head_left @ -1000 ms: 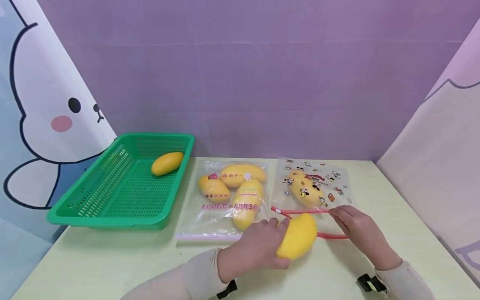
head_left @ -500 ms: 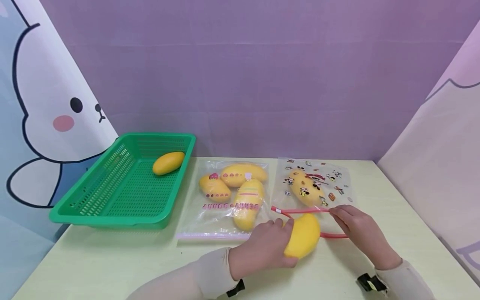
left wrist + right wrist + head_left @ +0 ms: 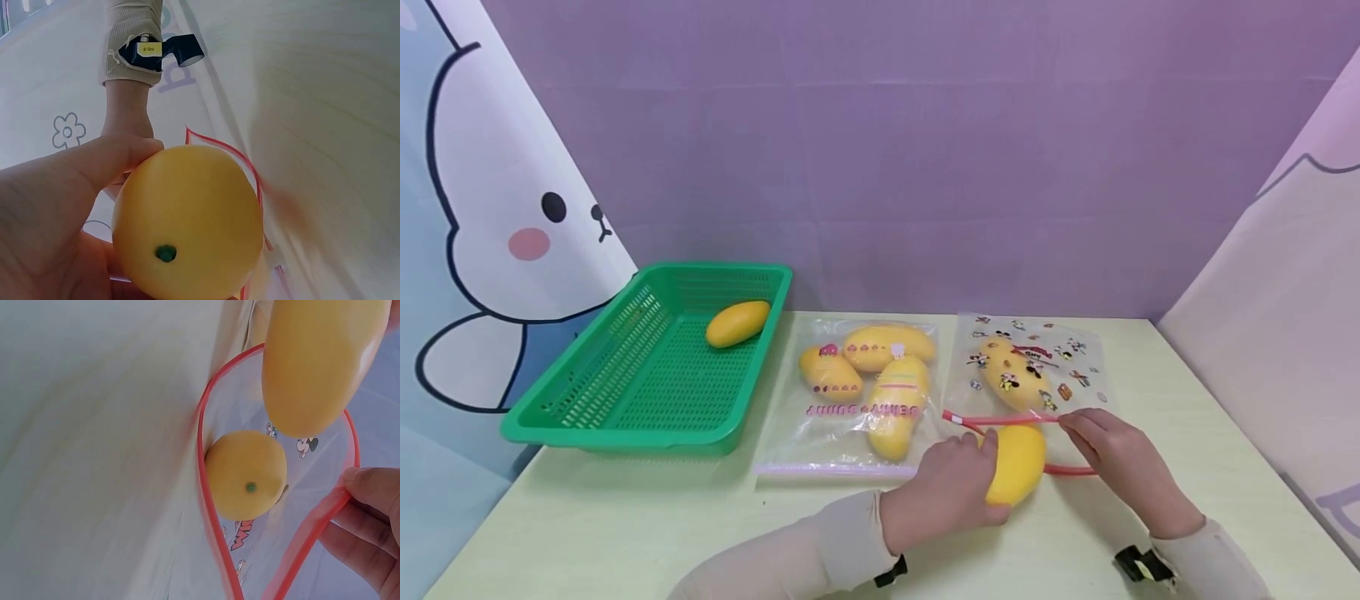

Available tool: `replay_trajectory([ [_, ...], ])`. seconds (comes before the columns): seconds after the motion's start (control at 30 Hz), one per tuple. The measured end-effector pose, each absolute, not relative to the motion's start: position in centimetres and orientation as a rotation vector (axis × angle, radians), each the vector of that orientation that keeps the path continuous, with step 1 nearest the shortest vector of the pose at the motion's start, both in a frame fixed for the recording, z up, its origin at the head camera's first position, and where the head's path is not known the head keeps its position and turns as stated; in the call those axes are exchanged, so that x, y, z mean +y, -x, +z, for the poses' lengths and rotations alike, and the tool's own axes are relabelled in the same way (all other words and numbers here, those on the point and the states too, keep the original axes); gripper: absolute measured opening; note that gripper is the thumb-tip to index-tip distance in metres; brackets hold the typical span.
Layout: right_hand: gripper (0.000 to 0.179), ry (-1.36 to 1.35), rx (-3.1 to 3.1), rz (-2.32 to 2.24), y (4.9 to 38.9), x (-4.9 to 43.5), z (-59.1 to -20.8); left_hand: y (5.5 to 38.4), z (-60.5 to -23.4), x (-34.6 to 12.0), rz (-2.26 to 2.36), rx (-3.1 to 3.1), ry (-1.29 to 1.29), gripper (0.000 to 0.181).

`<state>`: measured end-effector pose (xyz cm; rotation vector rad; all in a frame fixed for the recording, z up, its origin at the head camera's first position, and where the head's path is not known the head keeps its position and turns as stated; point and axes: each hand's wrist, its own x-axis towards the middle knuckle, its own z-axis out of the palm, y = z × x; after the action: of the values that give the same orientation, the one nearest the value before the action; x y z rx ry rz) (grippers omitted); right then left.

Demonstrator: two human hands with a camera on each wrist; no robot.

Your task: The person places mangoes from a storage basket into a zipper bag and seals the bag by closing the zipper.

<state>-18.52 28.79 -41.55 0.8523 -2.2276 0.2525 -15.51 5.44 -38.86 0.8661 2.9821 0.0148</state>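
Note:
My left hand [image 3: 951,483] grips a yellow mango [image 3: 1018,465] at the mouth of a clear zip bag [image 3: 961,379] with cartoon prints and a red zip edge. In the left wrist view the held mango [image 3: 187,219] shows a green stem spot toward the camera. My right hand [image 3: 1123,467] pinches the upper red edge, so the bag's mouth stands apart. From the right wrist, the held mango's tip [image 3: 306,406] is at the mouth, and another mango [image 3: 247,475] lies inside. Both the right thumb and fingers [image 3: 365,550] hold the red rim.
Left of this bag lies another clear bag [image 3: 790,433] with a pale purple zip and several mangoes [image 3: 891,347] inside. A green basket [image 3: 625,437] at the left holds one mango [image 3: 737,324]. Behind the table [image 3: 805,533] stands a purple backdrop [image 3: 925,167].
My left hand has moved rightward with the mango, closer to the red-edged bag's mouth. The right hand keeps its pinch on the red edge in the same place.

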Motion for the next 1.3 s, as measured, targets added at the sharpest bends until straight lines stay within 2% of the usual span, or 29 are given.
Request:
replay_trajectory([
  [1.3, 0.063, -0.818, -2.245, 0.303, 18.2, 28.3, -41.3, 15.4, -39.4, 9.6, -0.336, 3.060, -0.861, 0.079],
])
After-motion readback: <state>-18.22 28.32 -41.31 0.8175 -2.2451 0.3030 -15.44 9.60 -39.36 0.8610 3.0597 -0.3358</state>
